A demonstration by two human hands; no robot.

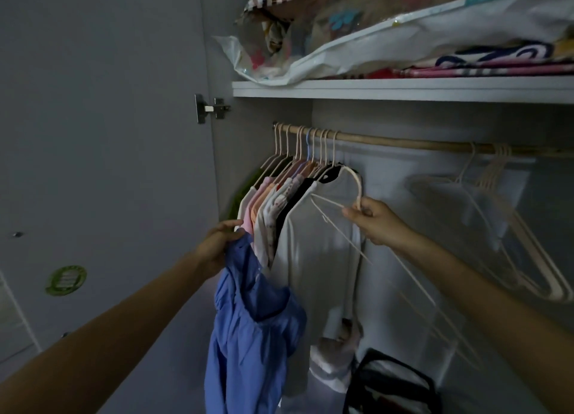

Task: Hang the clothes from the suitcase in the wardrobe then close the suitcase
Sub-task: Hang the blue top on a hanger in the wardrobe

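The likeliest slip is with the empty hanger (348, 224): its thin wires lie close against the white garment (313, 243) hanging at the end of the row, so a hurried pull could snag that cloth or knock a neighbouring hanger off the rail (403, 142). The blue garment (248, 320) is another risk; it hangs bunched and long from one hand, and threading a hanger into it with only one hand free could let it slide out and drop toward the wardrobe floor.

The left hand (217, 246) has its fingers curled round the top of the blue garment, which dangles straight below that hand. The right hand (377, 219) pinches the empty hanger near its hook, the wire frame trailing down and away below its wrist. The two hands are apart, with the row of hung clothes (279, 196) above and between them. More empty hangers (497, 227) hang beyond the right hand. The suitcase is out of view
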